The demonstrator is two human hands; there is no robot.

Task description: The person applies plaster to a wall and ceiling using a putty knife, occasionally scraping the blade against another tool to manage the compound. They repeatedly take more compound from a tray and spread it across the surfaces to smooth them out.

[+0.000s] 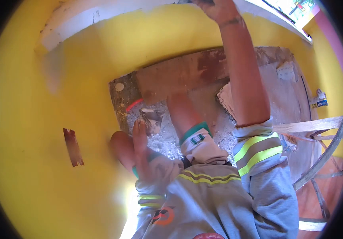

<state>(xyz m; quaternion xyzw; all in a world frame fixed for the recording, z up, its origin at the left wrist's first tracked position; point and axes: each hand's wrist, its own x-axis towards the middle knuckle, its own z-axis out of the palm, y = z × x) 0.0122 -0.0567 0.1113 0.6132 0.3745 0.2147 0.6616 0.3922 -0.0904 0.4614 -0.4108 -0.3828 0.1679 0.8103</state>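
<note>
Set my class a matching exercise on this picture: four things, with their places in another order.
1. Bare right hand
2. Bare left hand
3. Dark-red rectangular patch
4. Small blue-and-white packet

A. Beside the left knee
B. Near the picture's right edge
C. At the top edge, by the white ledge
D. On the yellow wall

Pairs: 1-C, 2-A, 3-D, 4-B

A person in reflective-striped workwear point(203, 195) beside a yellow wall point(99, 59).
The right hand point(218, 11) is raised at a pale ledge point(99, 14), partly cropped, its grip unclear; the left hand point(140, 133), fingers extended, is beside the left knee point(120, 144). Pale rubble point(165, 148) lies below, near a red strip point(134, 104); a curved frame point(326, 158) stands at right.
</note>
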